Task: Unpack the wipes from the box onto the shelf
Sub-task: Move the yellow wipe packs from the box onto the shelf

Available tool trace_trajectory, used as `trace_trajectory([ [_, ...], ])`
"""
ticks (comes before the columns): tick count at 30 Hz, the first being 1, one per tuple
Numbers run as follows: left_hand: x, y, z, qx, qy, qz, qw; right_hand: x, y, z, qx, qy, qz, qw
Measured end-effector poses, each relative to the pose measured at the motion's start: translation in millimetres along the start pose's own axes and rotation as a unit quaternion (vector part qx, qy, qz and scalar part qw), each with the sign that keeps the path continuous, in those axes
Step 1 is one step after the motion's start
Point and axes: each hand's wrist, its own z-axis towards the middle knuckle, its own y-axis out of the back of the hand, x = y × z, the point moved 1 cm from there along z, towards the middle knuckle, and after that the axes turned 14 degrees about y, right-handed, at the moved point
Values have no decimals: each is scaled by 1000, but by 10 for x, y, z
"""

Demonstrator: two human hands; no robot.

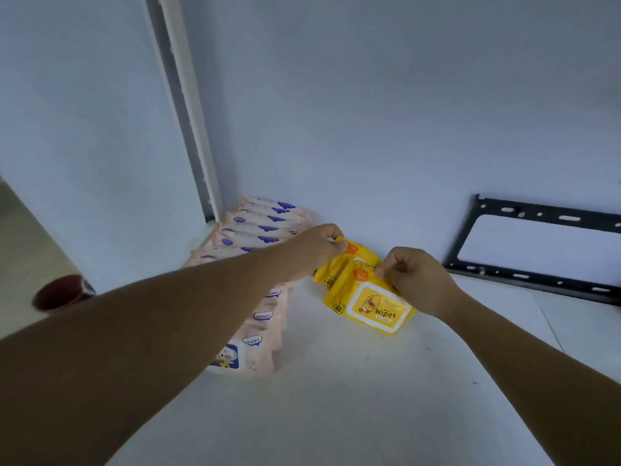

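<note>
Two yellow wipes packs with a duck picture stand tilted on the white shelf (pixel 336 381) near the back wall. My left hand (pixel 316 247) pinches the top edge of the rear yellow pack (pixel 336 267). My right hand (pixel 416 280) grips the top right edge of the front yellow pack (pixel 373 306), whose "Wipes" label faces me. To their left, a row of several pink wipes packs (pixel 262 227) leans from the shelf's back left corner toward me. The box is out of sight.
A black metal bracket frame (pixel 537 243) leans against the back wall at the right. A grey upright post (pixel 188 129) marks the shelf's left side. A dark red round container (pixel 60 292) stands on the floor at far left.
</note>
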Motion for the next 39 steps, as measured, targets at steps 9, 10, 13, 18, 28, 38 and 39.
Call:
trace_trajectory([
  [9,-438,310,540,-48,-90,294,950,-194,-181,456,-67,-10,-7,998],
  [10,-512,344,580,-57,-113,338,933,-207,-192,508,-74,-8,-15,997],
  [13,-655,436,716,-82,-154,430,886,-235,-214,649,-83,-8,-40,996],
  [18,-635,575,930,-119,-169,502,840,-295,-258,879,-61,5,-71,996],
  [28,-428,699,1063,-228,-126,549,794,-215,-390,1308,-26,18,-85,996],
  [38,-314,686,1204,-243,-134,525,805,-225,-308,1149,-32,63,-140,988],
  [39,-311,693,1204,-240,-135,521,808,-254,-266,1098,-26,61,-118,991],
])
